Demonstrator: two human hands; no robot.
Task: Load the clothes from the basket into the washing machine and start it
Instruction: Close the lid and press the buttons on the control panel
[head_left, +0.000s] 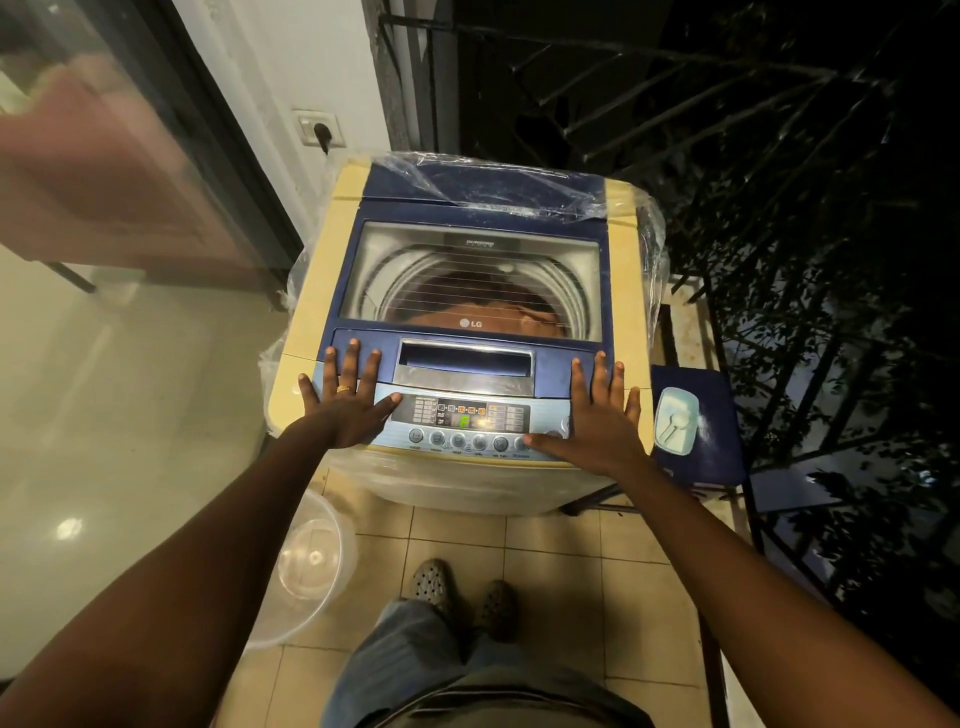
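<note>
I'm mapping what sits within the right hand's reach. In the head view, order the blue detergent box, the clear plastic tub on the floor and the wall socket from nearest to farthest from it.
From the right hand:
1. Blue detergent box, just to its right, beside the washer.
2. Clear plastic tub, on the floor, lower left.
3. Wall socket, on the wall, upper left.

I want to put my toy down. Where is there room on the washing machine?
Bare room: the closed lid, behind the left hand and right hand. The front control panel is crowded with both hands. The blue box already holds a scoop container.
</note>
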